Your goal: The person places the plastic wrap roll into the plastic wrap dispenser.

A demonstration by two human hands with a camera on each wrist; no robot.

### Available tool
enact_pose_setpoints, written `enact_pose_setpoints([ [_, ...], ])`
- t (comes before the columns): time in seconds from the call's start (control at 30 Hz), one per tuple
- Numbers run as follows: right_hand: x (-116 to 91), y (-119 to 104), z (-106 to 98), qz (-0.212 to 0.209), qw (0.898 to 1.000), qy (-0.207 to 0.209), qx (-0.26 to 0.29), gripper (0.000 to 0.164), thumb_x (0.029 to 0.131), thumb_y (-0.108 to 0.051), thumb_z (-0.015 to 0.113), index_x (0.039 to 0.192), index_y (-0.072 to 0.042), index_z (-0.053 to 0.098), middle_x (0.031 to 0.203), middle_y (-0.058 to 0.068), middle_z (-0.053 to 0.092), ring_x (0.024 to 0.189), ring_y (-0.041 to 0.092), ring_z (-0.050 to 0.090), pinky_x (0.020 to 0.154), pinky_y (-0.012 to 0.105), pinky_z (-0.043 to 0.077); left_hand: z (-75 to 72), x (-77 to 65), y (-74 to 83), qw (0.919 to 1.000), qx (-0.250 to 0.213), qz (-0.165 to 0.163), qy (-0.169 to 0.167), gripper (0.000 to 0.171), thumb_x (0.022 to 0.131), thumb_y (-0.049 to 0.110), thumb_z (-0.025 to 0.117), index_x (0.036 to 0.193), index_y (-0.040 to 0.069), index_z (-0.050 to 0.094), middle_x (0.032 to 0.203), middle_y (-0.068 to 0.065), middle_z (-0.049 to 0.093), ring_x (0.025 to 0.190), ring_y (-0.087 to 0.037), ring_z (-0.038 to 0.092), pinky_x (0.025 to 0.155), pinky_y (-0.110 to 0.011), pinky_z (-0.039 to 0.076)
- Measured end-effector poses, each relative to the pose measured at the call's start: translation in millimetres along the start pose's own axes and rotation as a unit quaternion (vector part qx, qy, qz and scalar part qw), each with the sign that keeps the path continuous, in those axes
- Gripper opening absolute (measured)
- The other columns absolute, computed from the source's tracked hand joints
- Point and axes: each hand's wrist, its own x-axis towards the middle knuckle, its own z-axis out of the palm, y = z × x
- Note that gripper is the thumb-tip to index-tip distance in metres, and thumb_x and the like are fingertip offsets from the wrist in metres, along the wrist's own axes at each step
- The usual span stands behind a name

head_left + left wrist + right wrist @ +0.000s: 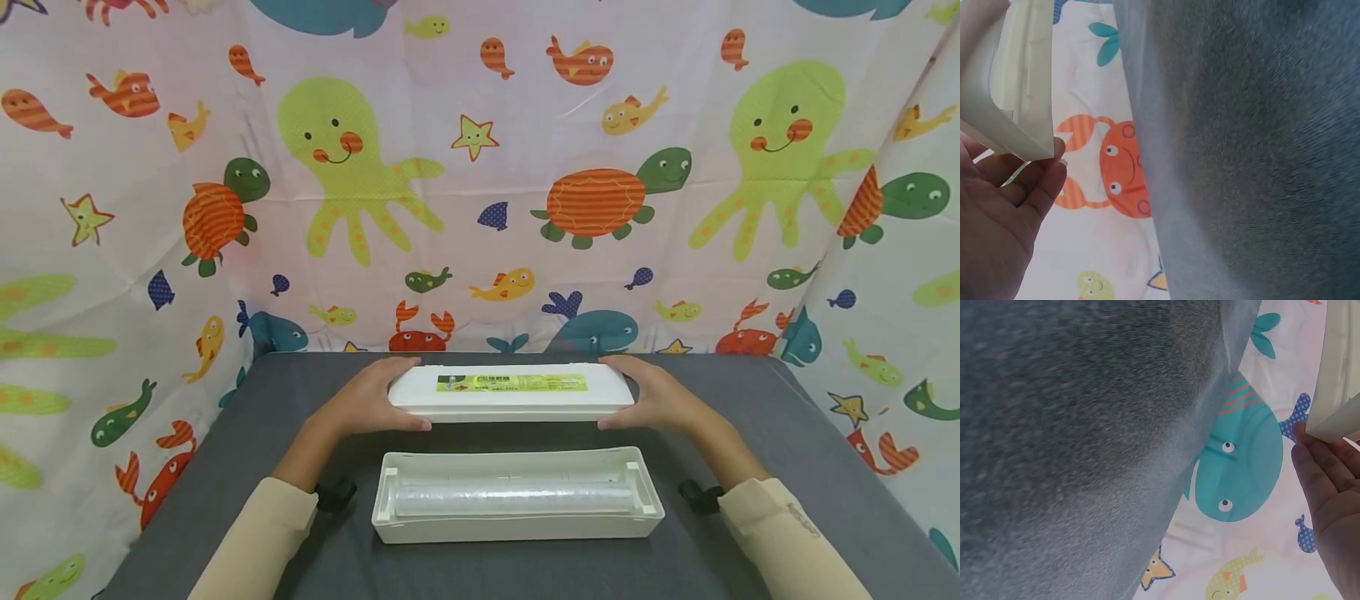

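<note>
A long white box lid (pixel 510 400) with a green-yellow label is held level above the grey table, past the box. My left hand (pixel 375 400) grips its left end, thumb at the near edge and fingers at the far edge. At the right end my right hand (pixel 660 398) grips it the same way. Nearer to me stands the white box base (pixel 517 528), uncovered, with a roll of clear cling film (pixel 517 500) lying lengthwise inside. The wrist views show the lid's hollow underside (pixel 1022 75) and fingertips at its corner (pixel 1325 428).
A grey cloth (pixel 480 575) covers the table. Behind it and along both sides hangs a white curtain (pixel 480 292) printed with sea animals. Dark wrist straps (pixel 335 495) sit at both cuffs, beside the box base.
</note>
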Motion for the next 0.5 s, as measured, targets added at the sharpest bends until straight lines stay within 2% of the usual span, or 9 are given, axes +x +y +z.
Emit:
enact_pose_setpoints([
  [0.27, -16.2, -1.9, 1.0, -0.004, 1.0, 0.0, 0.015, 0.102, 0.064, -0.05, 0.093, 0.145, -0.007, 0.05, 0.142, 0.015, 0.054, 0.121, 0.034, 0.053, 0.094, 0.061, 0.043, 2.9, -18.1, 8.5, 0.9997, -0.017, -0.007, 0.014, 0.107, 0.056, 0.068, 0.085, 0.148, 0.026, 0.049, 0.143, 0.005, 0.051, 0.118, -0.02, 0.05, 0.091, -0.053, 0.049],
  [0.5, -26.6, -4.1, 2.6, -0.009, 1.0, -0.002, 0.018, 0.103, 0.063, -0.05, 0.094, 0.144, -0.005, 0.051, 0.143, 0.015, 0.053, 0.128, 0.038, 0.05, 0.097, 0.064, 0.041, 4.8, -29.6, 13.6, 0.9995, -0.027, -0.007, 0.015, 0.104, 0.057, 0.067, 0.086, 0.147, 0.026, 0.05, 0.144, 0.004, 0.051, 0.121, -0.022, 0.05, 0.093, -0.056, 0.047],
])
